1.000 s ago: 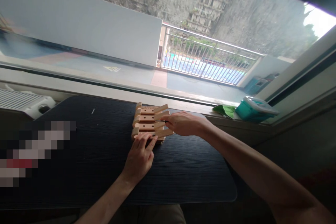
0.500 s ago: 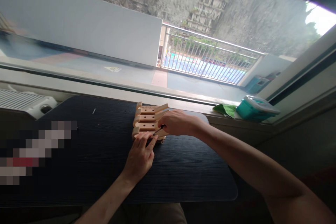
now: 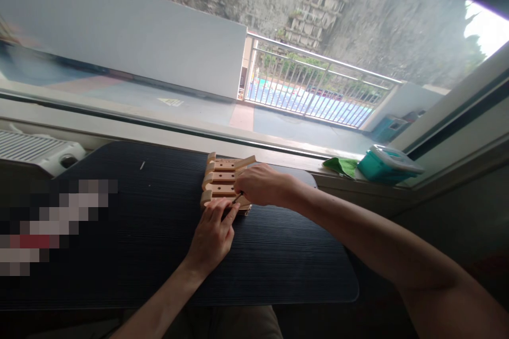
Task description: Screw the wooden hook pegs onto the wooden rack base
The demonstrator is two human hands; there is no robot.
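Several pale wooden pieces [image 3: 221,176], each with a curved end and dark screw holes, stand side by side in a block on the black table. My left hand [image 3: 212,228] grips the nearest piece, its fingertips over the top and close to the tool's tip. In my right hand [image 3: 258,184] is a thin screwdriver [image 3: 238,197], slanting down to the left, its tip at the nearest piece by my left fingers. Most of the screwdriver's handle is hidden in my closed fingers. Whether a screw sits under the tip is hidden.
The black table [image 3: 286,259] stands against a window sill. A small white stick-like bit [image 3: 142,165] lies toward its back left. On the right of the sill are a green cloth [image 3: 341,166] and a teal lidded box [image 3: 387,165]. A white radiator [image 3: 40,151] is at left.
My right hand has turned slightly and shifted a little left, covering more of the screwdriver's handle. My left hand stays in place. The view has tilted very slightly.
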